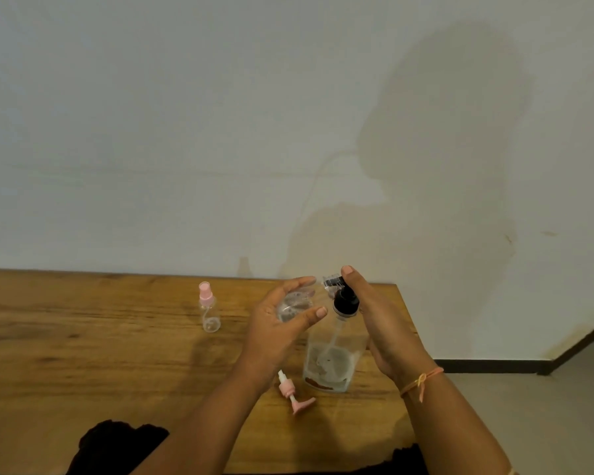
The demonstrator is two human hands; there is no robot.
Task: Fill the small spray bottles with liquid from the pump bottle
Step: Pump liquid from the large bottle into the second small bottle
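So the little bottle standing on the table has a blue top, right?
No. The little bottle standing on the table has a pink top, not a blue one; the head view shows it.

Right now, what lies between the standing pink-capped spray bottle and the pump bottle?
In the head view, the left hand, holding a small clear bottle.

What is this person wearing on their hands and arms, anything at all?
Both forearms are uncovered, with no sleeves showing. Neither the left hand nor the right hand wears a glove or ring that I can see. The only item is a thin pinkish-orange thread bracelet on the right wrist, knotted, with loose ends hanging.
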